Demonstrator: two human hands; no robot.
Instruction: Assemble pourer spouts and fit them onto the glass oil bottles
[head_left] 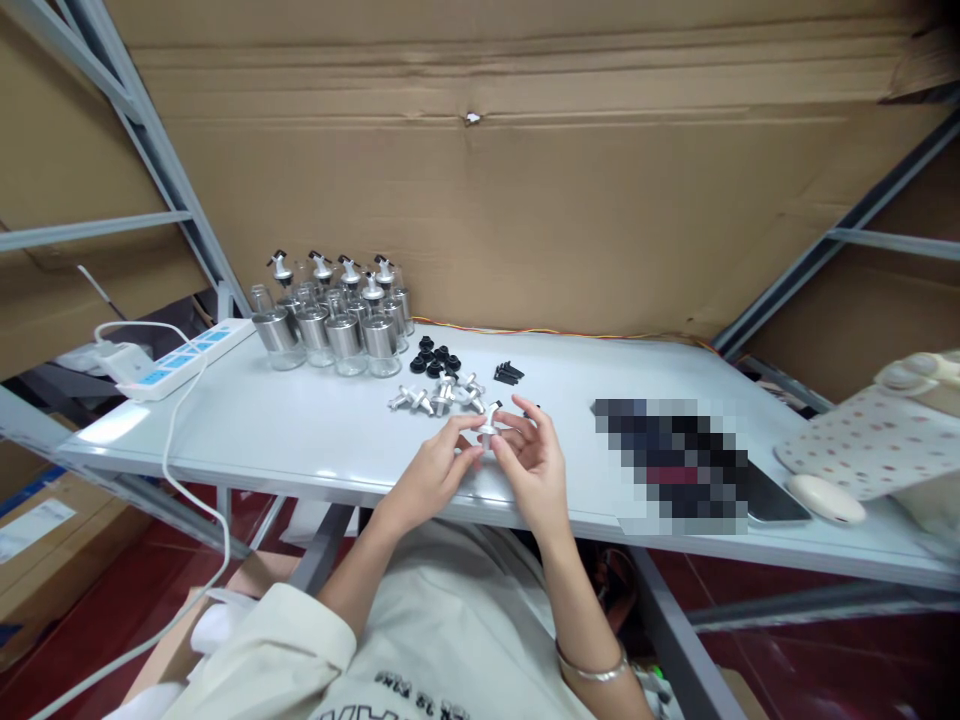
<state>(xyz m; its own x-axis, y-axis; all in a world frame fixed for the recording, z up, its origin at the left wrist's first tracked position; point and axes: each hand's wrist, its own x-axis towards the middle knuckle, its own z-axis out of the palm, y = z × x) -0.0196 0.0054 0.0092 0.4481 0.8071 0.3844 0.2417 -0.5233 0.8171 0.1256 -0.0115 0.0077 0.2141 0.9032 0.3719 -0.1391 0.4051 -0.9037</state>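
Above the front part of the table, a silver pour spout (487, 432) with a small black flap at its tip is held between both hands. My left hand (435, 468) pinches its left side with thumb and forefinger. From the right, my right hand (536, 460) closes thumb and fingers on it, with the forefinger raised. Just beyond lie several loose silver pour spouts (444, 395). Behind those is a heap of black stoppers (433, 360). Small black flaps (508, 373) form a little pile to the right.
Glass bottles with steel sleeves (346, 338) crowd the back left, several topped with pour spouts. A power strip (187, 358) with a white cable lies at the left edge. At right are a blurred-out dark object (667, 465), a cream oval item (825, 498) and a dotted container (862, 425).
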